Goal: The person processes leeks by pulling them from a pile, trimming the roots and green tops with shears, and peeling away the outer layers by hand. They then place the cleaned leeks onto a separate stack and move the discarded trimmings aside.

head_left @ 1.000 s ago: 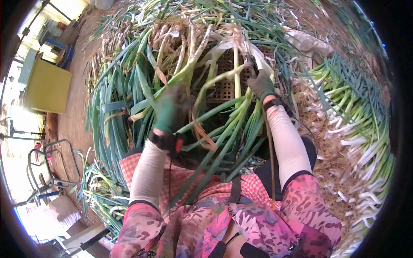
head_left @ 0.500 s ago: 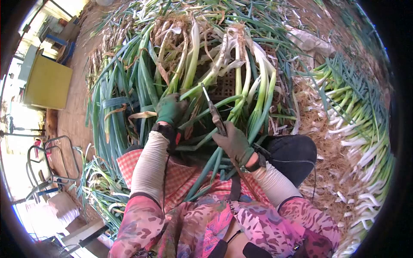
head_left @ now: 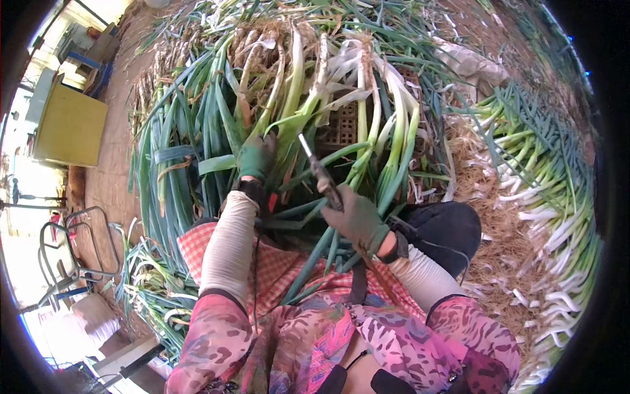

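My left hand, in a green glove, is closed round the leaves of a long green onion whose white end points up and away from me. The fingertips are partly hidden among the leaves. My right hand, also gloved, grips what looks like an air blow gun, with its thin silvery nozzle angled up and left beside the stalk. Several other green onions with peeling skins and roots lie over a brown plastic crate in front of me.
A long row of cleaned green onions runs along the right. Root scraps and peelings litter the floor there. At left stand a yellow panel and a metal-framed chair. Leaf waste is heaped near my left side.
My left hand has shifted slightly left, and the held onion's white end has swung left and more upright. The blow gun's nozzle has moved a little left.
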